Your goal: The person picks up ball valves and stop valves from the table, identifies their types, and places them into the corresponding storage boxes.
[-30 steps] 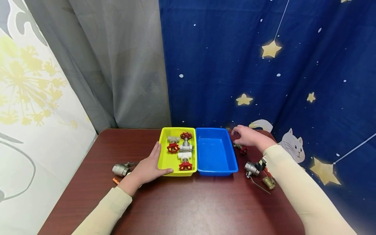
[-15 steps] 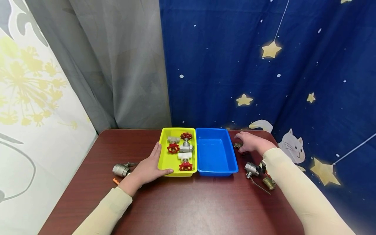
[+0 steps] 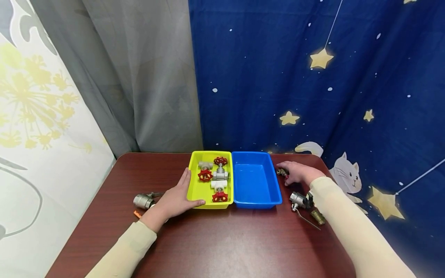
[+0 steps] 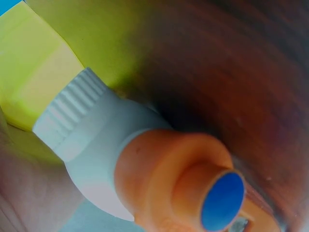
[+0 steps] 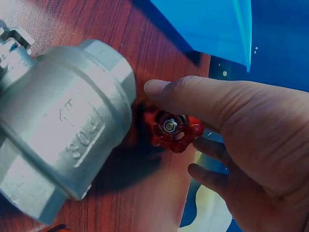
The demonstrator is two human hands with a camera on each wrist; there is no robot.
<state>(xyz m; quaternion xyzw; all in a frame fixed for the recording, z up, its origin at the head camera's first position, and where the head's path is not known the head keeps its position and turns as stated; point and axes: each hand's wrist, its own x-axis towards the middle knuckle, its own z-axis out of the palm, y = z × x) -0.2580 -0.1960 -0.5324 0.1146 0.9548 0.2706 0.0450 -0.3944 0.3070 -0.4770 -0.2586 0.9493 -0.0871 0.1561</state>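
Can see a brown tabletop [image 3: 257, 243] bearing a blue tray [image 3: 255, 181] between a yellow tray [image 3: 194, 193] and the right hand [image 3: 298, 172]. Can see the left hand [image 3: 174, 199] straight-fingered against the yellow tray, and can read "304" on the silver valve [image 5: 67, 121] nearby. Right of the blue tray, can find 1 red-wheeled valve [image 5: 169, 126] between right thumb and fingers, but cannot tell whether gripped.
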